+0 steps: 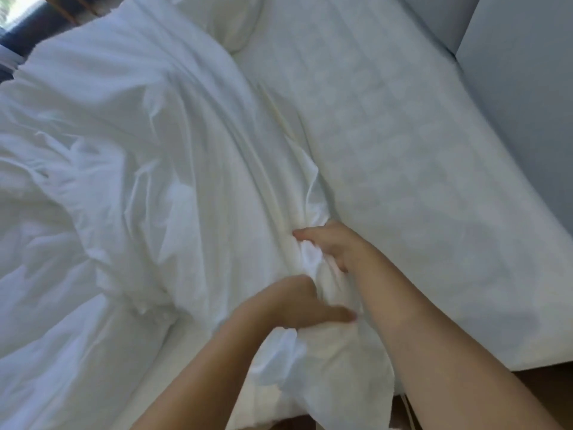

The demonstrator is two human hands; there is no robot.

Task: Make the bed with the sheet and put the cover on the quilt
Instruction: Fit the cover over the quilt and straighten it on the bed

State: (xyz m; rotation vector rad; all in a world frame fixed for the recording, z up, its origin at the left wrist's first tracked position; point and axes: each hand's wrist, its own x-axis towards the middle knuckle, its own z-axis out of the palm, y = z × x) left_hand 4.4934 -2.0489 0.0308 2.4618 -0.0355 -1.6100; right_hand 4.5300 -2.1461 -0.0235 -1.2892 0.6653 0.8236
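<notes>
My one camera sits on my head. It looks forward and down, close above my left hand (296, 304) and right hand (336, 245) on the sheet (217, 181).

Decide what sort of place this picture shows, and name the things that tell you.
Most likely a bedroom: a bare quilted mattress, a white pillow at its far end, and crumpled white bedding gripped by the left hand and right hand.

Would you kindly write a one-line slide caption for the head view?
The left hand and right hand grip bunched white bedding beside the bare mattress.
</notes>
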